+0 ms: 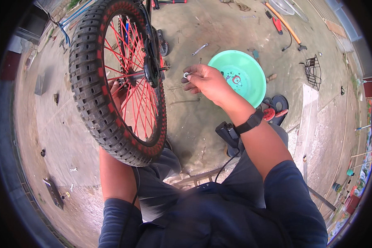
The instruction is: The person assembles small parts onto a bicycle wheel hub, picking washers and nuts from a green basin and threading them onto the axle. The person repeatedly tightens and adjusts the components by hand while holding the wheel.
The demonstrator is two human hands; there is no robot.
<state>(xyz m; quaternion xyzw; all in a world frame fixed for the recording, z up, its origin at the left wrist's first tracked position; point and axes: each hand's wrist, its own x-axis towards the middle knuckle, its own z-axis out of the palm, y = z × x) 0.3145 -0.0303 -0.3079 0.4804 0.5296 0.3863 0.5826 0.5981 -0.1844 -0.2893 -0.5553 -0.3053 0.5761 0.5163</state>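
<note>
The right hand [206,82] has its fingertips [189,76] pinched together on a small pale ring-shaped part [186,75], held just beside the axle [163,68] of the wheel [115,78]. The left hand [118,93] is behind the red spokes, near the hub; the tyre and spokes hide its fingers, so I cannot tell whether they grip anything.

Below the right fingers is bare concrete floor [190,124] with open room down to the person's knees. Just past the knuckles, to the right, sits a green bowl [242,74], its rim close to the wrist; inside it is a small red and white sticker. A black band [250,122] wraps the right wrist.

Farther out above the fingers a wrench [199,49] lies flat on the floor, well apart. Beyond the bowl lie an orange-handled tool [283,22] and a black wire basket [313,71]. Below the bowl are red and black discs [275,109].
</note>
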